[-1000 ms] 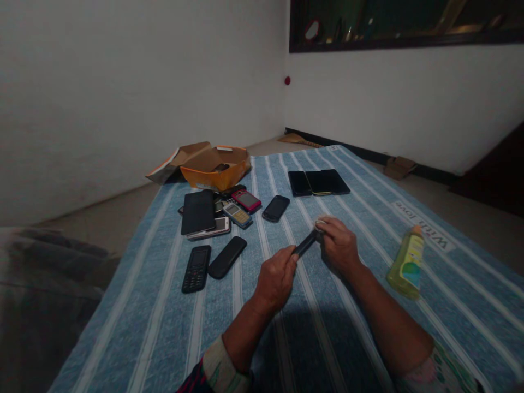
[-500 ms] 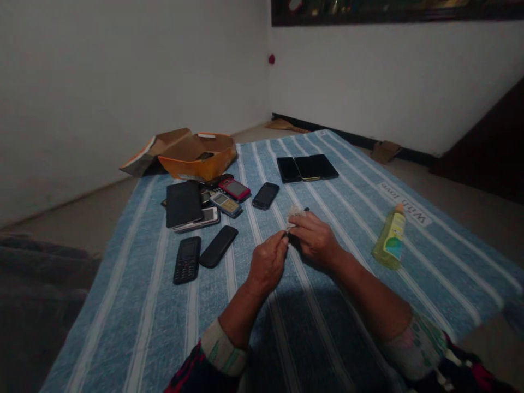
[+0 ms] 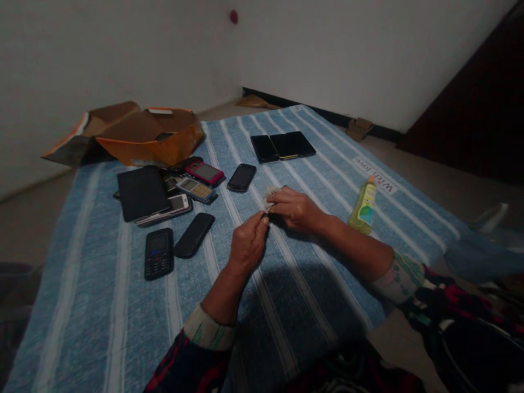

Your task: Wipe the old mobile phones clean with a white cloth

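My left hand (image 3: pixel 248 243) is closed in a pinch on something small and dark, mostly hidden by the fingers. Meeting it fingertip to fingertip, my right hand (image 3: pixel 297 210) is closed on a crumpled whitish cloth or tissue (image 3: pixel 272 192), pressed against the small item. Both hands are over a blue striped cloth (image 3: pixel 303 305). Left of them lie a black slim phone or cover (image 3: pixel 194 234) and a keypad phone (image 3: pixel 159 254) with a lit spot on its screen. A dark touchscreen phone (image 3: pixel 242 178) rests just beyond the hands.
At left is a pile with a black flat case (image 3: pixel 142 192), a blue keypad phone (image 3: pixel 196 189) and a red phone (image 3: pixel 207 172). An open orange carton (image 3: pixel 151 150) stands behind. Dark phones (image 3: pixel 292 144) lie at the back; a yellow-green bottle (image 3: pixel 363 208) lies at right.
The camera view has turned to the right and down, so everything appears shifted left. My hands stay together, with the whitish cloth still in my right fingers.
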Demonstrator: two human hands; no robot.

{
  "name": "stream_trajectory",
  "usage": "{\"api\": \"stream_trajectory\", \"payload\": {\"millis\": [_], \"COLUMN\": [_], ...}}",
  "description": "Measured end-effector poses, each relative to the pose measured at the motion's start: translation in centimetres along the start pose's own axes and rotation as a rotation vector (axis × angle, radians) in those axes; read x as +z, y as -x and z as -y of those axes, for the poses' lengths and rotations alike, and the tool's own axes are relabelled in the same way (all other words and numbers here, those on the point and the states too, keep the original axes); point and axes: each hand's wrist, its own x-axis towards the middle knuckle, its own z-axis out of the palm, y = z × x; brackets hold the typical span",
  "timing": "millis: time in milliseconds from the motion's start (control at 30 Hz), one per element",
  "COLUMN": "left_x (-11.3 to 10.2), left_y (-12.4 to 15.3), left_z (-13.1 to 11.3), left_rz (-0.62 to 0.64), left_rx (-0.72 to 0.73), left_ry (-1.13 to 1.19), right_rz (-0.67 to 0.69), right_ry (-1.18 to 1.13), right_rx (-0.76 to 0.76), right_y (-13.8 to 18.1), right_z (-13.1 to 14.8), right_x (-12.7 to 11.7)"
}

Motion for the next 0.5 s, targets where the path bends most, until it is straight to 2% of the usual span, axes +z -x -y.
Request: {"api": "stream_trajectory", "payload": {"millis": [167,367,500], "left_x": [0.1,0.1,0.1], "left_y": [0.0,-0.1,0.0], "left_z": [0.0,-0.1,-0.3], "left_rz": [0.007,0.018,0.012], "left_rx": [0.02,0.013,0.028], "left_ry": [-0.002,-0.007,-0.011], "right_rz": [0.064,0.014,0.013], "right_ry": [0.019,0.023,0.045], "right_rx": [0.032,0.067,0.048], "right_y": [0.3,0.4,0.5], "right_z": [0.0,-1.4,-0.6], "right_x": [-0.3,-0.5,-0.2]}}
